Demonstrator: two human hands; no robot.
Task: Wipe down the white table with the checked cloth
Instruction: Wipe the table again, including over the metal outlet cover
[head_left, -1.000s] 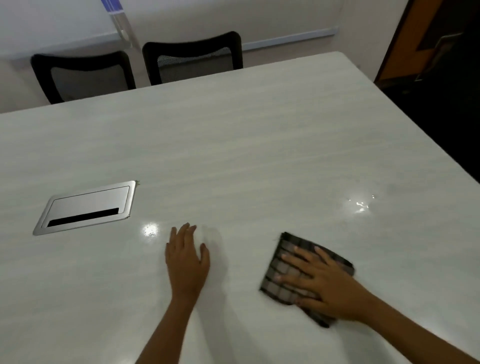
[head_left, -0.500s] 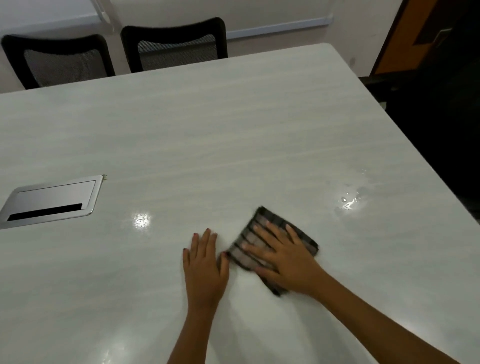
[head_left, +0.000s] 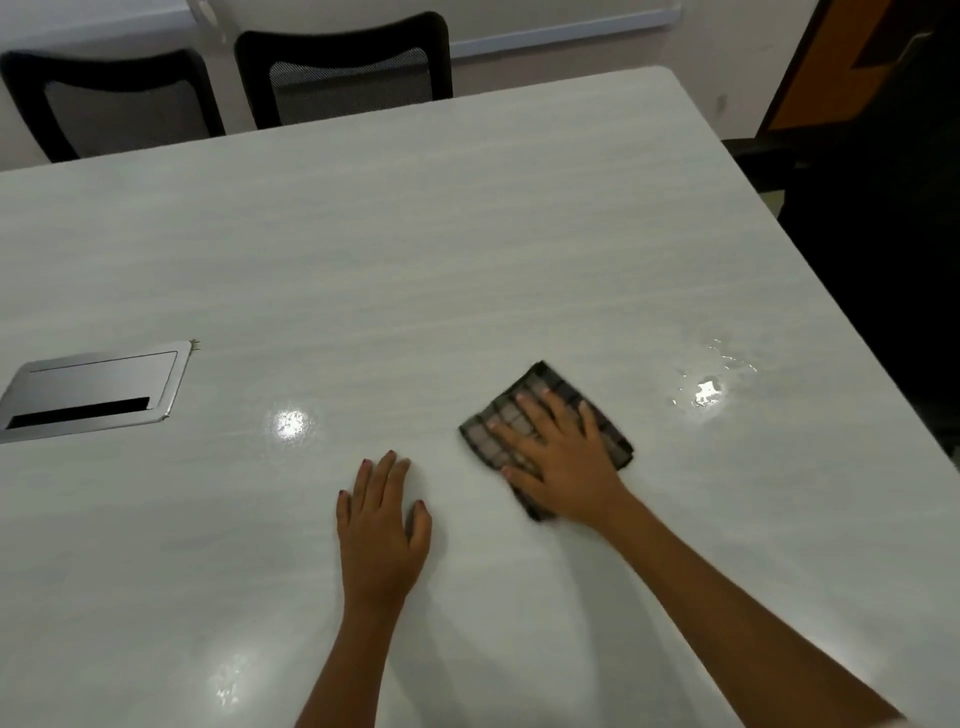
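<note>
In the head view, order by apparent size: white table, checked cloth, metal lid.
1. White table.
2-3. Metal lid and checked cloth look about alike; the right hand covers part of the cloth, so I do not rank them.

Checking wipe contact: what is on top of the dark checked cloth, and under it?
The right hand lies flat on the dark checked cloth, fingers spread. Beneath is the glossy white table; the covered patch is hidden.
</note>
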